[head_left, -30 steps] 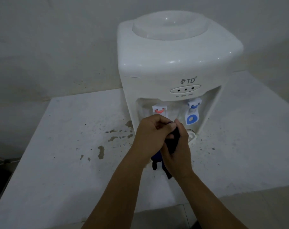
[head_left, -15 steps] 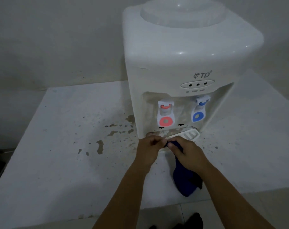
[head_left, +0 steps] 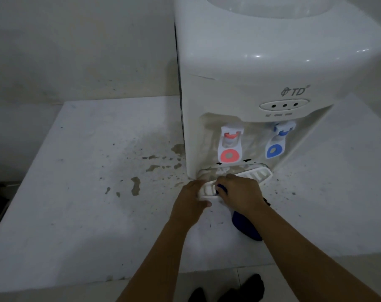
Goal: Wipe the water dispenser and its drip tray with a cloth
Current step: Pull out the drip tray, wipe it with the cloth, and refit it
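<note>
I am watching the left hand (head_left: 190, 201) gripping the near-left end of the drip tray (head_left: 253, 176), thumb under the front lip and fingers over the grille, I think so that the tray is not sliding while it is being rubbed. The right hand (head_left: 241, 194) is clenching the blue cloth (head_left: 247, 227) and pressing it on the tray's slats; the loose end is hanging down on the stained table (head_left: 80, 192). The tray is sitting partly pulled out under the red tap (head_left: 229, 143) of the water dispenser (head_left: 261, 68), probably for easier reach.
</note>
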